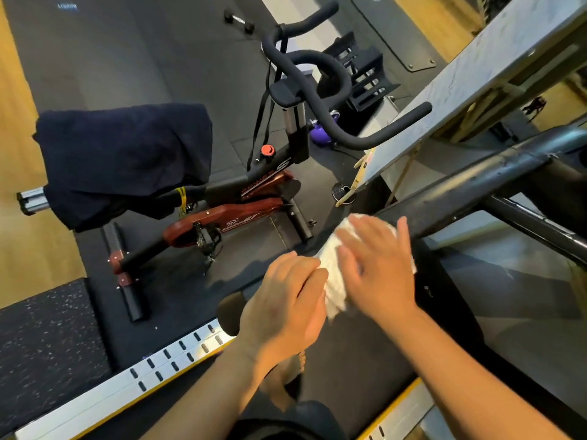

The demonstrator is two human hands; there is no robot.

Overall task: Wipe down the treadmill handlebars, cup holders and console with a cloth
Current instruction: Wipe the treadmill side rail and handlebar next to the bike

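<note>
A white cloth (333, 274) lies draped over the treadmill's black left handlebar (444, 204), which runs from bottom centre up to the right. My right hand (378, 265) presses flat on the cloth with its fingers spread. My left hand (286, 300) curls around the lower part of the same handlebar, just beside the cloth's edge. The bar's rounded end (228, 315) sticks out below my left hand. The console's grey underside (470, 87) slants across the upper right.
A red and black exercise bike (241, 198) stands to the left with a dark towel (127, 160) over its seat. The treadmill's silver side rail (127, 382) runs along the bottom left. A dumbbell (238, 22) and a purple kettlebell (320, 134) sit on the black floor mat.
</note>
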